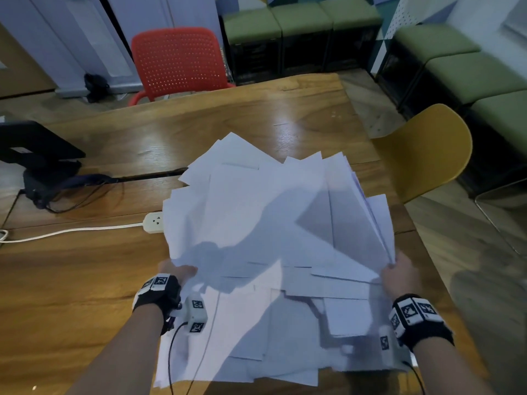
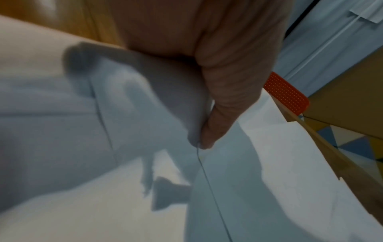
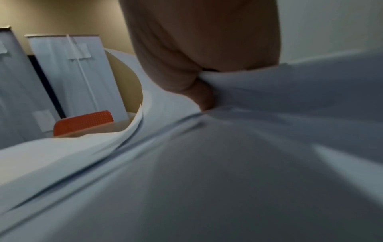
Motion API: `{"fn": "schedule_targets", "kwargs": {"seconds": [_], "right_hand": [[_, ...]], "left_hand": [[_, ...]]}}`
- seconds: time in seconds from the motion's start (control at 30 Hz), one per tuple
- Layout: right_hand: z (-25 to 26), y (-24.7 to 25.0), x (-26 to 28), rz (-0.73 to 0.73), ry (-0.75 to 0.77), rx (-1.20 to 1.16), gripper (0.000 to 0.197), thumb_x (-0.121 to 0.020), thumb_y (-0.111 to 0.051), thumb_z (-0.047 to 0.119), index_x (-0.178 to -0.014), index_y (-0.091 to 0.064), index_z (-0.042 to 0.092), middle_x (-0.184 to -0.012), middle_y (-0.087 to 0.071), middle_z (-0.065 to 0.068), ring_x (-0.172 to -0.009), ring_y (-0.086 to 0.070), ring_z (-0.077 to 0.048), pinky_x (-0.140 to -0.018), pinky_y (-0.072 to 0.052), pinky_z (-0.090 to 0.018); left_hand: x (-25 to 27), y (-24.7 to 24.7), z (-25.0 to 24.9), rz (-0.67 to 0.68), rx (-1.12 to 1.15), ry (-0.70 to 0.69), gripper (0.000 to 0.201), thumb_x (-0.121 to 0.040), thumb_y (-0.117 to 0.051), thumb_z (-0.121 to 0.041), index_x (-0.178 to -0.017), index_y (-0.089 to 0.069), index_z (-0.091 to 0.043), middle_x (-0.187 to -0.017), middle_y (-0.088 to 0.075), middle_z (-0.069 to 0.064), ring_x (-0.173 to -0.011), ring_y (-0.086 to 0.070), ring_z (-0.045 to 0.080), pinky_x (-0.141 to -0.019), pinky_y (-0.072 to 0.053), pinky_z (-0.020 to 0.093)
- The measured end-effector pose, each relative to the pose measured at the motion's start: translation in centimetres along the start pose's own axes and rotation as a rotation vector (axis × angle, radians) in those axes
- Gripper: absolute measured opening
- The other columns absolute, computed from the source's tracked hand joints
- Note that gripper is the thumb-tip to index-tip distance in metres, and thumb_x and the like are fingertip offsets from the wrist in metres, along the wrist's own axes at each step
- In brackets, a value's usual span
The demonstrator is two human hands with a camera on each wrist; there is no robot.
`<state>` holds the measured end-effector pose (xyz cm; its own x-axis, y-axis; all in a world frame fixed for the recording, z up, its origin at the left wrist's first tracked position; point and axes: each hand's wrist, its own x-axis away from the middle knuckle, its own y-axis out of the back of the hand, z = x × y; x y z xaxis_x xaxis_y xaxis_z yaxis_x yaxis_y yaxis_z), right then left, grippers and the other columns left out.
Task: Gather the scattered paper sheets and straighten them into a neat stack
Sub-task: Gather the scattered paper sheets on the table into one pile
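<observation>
A fanned bundle of white paper sheets (image 1: 273, 212) is lifted off the wooden table (image 1: 85, 280), corners sticking out unevenly. My left hand (image 1: 178, 270) grips its near left edge, thumb on top (image 2: 223, 104) of the paper sheets (image 2: 124, 204). My right hand (image 1: 399, 273) pinches the near right corner, where several sheets (image 3: 228, 163) bend upward; the right hand's thumb (image 3: 199, 93) presses into them. More loose sheets (image 1: 285, 332) lie spread on the table below, between my forearms.
A white power strip (image 1: 153, 222) with its cord lies left of the papers. A black device with cables (image 1: 42, 166) stands at the far left. A red chair (image 1: 179, 61) faces the far edge, a yellow chair (image 1: 430, 149) the right edge.
</observation>
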<state>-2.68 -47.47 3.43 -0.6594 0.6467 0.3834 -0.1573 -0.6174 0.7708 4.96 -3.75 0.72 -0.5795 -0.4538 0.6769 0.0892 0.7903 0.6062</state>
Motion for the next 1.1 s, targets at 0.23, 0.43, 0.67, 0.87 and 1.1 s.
{"fn": "schedule_targets", "kwargs": {"seconds": [0.23, 0.43, 0.67, 0.87, 1.1], "right_hand": [[-0.1, 3.8, -0.8, -0.499, 0.099, 0.020, 0.028, -0.067, -0.049, -0.009, -0.088, -0.058, 0.008, -0.074, -0.059, -0.024, -0.068, -0.057, -0.042, -0.064, -0.054, -0.052], [0.5, 4.5, -1.9, -0.760, 0.062, -0.169, 0.029, -0.064, -0.039, 0.001, -0.086, -0.056, 0.009, -0.074, -0.060, -0.023, -0.067, -0.055, -0.044, -0.059, -0.052, -0.053], [5.3, 5.5, -1.8, -0.834, 0.068, -0.474, 0.035, -0.065, -0.037, 0.002, -0.092, -0.058, 0.009, -0.092, -0.066, -0.026, -0.083, -0.061, -0.044, -0.067, -0.049, -0.046], [8.7, 5.3, -2.2, -0.578, 0.045, -0.416, 0.038, -0.079, -0.044, -0.002, -0.109, -0.063, 0.011, -0.106, -0.067, -0.021, -0.098, -0.061, -0.042, -0.082, -0.049, -0.043], [9.7, 3.5, -1.4, -0.330, 0.134, -0.161, 0.036, -0.077, -0.044, 0.002, -0.103, -0.060, 0.021, -0.096, -0.067, -0.015, -0.083, -0.061, -0.039, -0.073, -0.053, -0.041]], "left_hand": [[-0.2, 1.7, 0.8, 0.059, 0.002, -0.053, 0.064, -0.068, -0.080, -0.010, -0.127, -0.054, -0.002, -0.117, -0.065, 0.017, -0.099, -0.061, 0.036, -0.086, -0.054, 0.048], [-0.2, 2.3, 1.1, 0.092, -0.002, -0.028, 0.060, -0.067, -0.084, -0.013, -0.118, -0.055, -0.002, -0.113, -0.063, 0.016, -0.099, -0.058, 0.035, -0.092, -0.049, 0.048], [0.4, 0.8, -0.8, -0.097, 0.138, -0.100, 0.065, -0.076, -0.069, 0.005, -0.135, -0.045, -0.003, -0.124, -0.060, 0.019, -0.107, -0.060, 0.039, -0.086, -0.053, 0.044], [0.3, -1.2, -2.2, -0.065, 0.072, -0.179, 0.069, -0.076, -0.058, 0.006, -0.138, -0.038, -0.017, -0.118, -0.057, 0.015, -0.098, -0.061, 0.040, -0.078, -0.057, 0.049], [0.7, -0.9, -1.6, -0.088, 0.107, -0.170, 0.068, -0.074, -0.055, 0.005, -0.135, -0.041, -0.021, -0.105, -0.053, 0.006, -0.093, -0.063, 0.039, -0.074, -0.056, 0.047]]}}
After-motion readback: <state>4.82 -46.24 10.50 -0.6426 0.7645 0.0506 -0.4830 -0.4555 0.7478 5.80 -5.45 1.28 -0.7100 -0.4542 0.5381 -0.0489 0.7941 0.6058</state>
